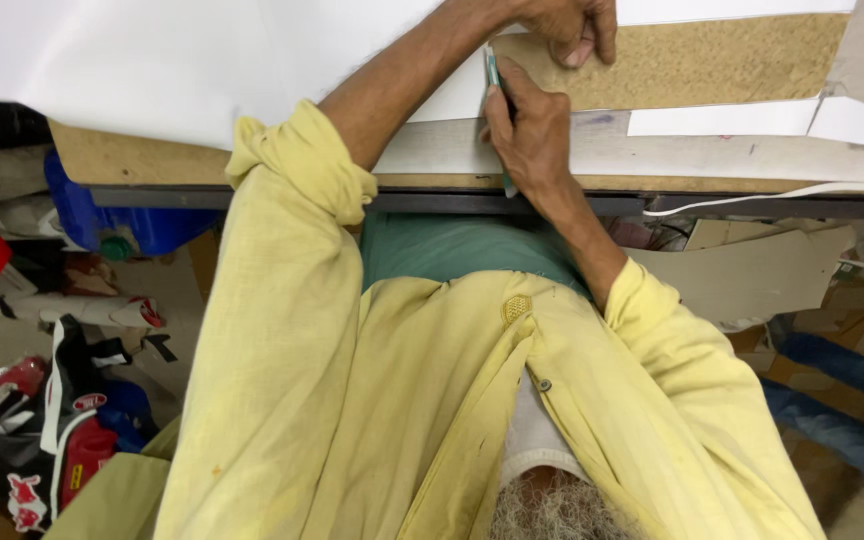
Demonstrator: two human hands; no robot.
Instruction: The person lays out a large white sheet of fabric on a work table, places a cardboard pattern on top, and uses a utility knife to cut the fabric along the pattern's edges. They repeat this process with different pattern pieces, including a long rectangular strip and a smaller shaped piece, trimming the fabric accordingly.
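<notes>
Brown worktable [712, 65], right hand [530, 130] gripping green knife [493, 75] just below left hand [564, 25] pressed flat on white sheet [182, 60]

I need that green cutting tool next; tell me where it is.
In the head view the green cutting tool is top centre, gripped in the right hand at the white sheet's edge, just below the left hand.

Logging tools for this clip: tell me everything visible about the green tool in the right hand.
The green tool is slim and teal-green, like a pen or craft knife; which one cannot be told. Most of it is hidden inside the right hand, which grips it in a fist. Its upper end shows above the fingers, tilted slightly, meeting the white sheet on the brown board; its lower end pokes out below the hand. The left hand presses down just beside its tip.
</notes>
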